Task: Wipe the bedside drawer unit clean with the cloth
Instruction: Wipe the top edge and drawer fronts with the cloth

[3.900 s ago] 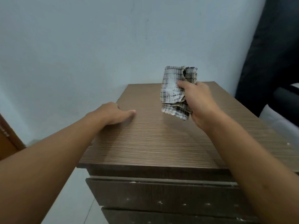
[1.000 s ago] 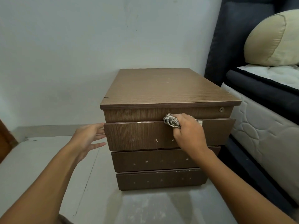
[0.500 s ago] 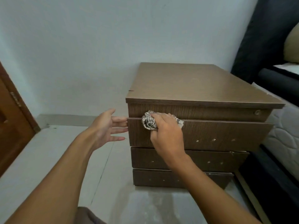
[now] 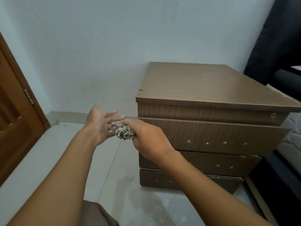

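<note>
The brown wood-grain bedside drawer unit (image 4: 211,134) stands on the floor against the wall, with three drawer fronts, the top one slightly pulled out. My right hand (image 4: 149,139) grips a bunched checked cloth (image 4: 123,132) just off the left end of the top drawer front. My left hand (image 4: 99,123) is held open, palm toward the cloth, its fingers touching or nearly touching it.
A brown wooden door (image 4: 14,121) stands at the left. The dark bed frame and white mattress (image 4: 291,139) are close on the right of the unit. Pale tiled floor (image 4: 68,154) lies in front and to the left. A small keyhole (image 4: 272,115) sits under the top's right end.
My right hand has slid the cloth leftward along the top drawer front, past its left end, up to my left palm. The view has swung left.
</note>
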### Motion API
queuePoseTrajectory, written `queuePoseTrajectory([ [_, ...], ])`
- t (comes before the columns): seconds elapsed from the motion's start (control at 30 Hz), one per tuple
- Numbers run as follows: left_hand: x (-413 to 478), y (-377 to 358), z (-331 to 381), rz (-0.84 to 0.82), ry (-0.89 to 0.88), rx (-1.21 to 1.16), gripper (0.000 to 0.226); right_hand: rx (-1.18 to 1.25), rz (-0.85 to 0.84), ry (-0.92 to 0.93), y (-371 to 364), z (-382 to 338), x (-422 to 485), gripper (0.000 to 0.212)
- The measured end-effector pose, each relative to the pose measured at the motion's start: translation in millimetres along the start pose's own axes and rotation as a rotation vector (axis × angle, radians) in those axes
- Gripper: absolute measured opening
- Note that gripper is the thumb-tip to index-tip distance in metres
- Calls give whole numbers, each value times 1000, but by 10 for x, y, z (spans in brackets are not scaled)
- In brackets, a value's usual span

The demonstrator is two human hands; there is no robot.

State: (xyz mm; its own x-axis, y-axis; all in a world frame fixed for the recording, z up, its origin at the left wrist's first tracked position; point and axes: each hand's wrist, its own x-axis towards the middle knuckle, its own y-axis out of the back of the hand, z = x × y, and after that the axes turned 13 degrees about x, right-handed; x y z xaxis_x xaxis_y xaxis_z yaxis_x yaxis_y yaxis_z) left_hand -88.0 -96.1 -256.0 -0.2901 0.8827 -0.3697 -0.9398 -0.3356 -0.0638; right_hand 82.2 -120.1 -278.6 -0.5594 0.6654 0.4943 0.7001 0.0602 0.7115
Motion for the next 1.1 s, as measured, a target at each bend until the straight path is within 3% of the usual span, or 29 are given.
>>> queuePoseTrajectory([
  [0.1, -37, 7, -16, 112, -45, 151, 57, 15, 307, 25, 105, 78, -211, 60],
  [0.2, -104, -144, -67, 46, -101, 331, 47, -174, 584, -32, 219, 266, -346, 62],
  [0.33, -179, -346, -71, -113, -140, 439, 48, -311, 393, -81, 191, 416, -361, 70],
  [0.5, -175, -400, -83, -96, -205, 513, 50, -48, 126, -186, 417, 292, -439, 69],
  [0.6, -180, -483, -95, 23, -284, 565, 55, 145, -17, -242, 665, 217, -536, 59],
  [0.8, -270, -694, -89, 309, -550, 663, 59, 384, 123, -262, 1174, 149, -765, 53],
  [0.93, -357, -844, -34, 279, -640, 720, 59, 588, 306, -285, 1476, 188, -864, 32],
  [1.1, -433, -895, 46, 274, -588, 719, 65, 530, 385, -307, 1686, 254, -945, 39],
])
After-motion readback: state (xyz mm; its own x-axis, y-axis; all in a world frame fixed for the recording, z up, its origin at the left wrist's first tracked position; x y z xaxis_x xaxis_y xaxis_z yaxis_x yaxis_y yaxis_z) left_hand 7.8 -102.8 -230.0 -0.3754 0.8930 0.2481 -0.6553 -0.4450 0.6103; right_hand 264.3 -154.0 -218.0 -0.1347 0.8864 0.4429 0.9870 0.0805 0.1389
